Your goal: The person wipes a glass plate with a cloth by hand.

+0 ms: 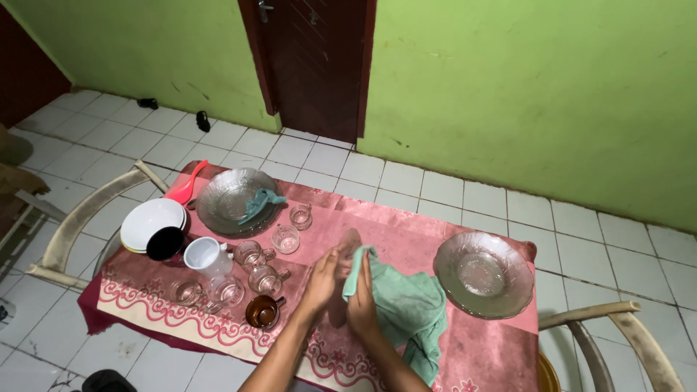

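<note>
Over a table with a pink patterned cloth (428,239), both my hands meet around a clear drinking glass (349,245) standing upright. My left hand (321,282) grips the glass from the left side. My right hand (361,303) presses a green cloth (406,305) against the glass from the right. The rest of the cloth trails down onto the table to the right of my hands.
Left of my hands stand a white mug (205,258), glass mugs (265,279), a brown cup (261,312) and small glass cups (284,238). Glass plates (221,207) hold a second green cloth. White bowls (151,221), a black bowl (165,243), a glass dish (483,272) and wooden chairs (72,225) stand around.
</note>
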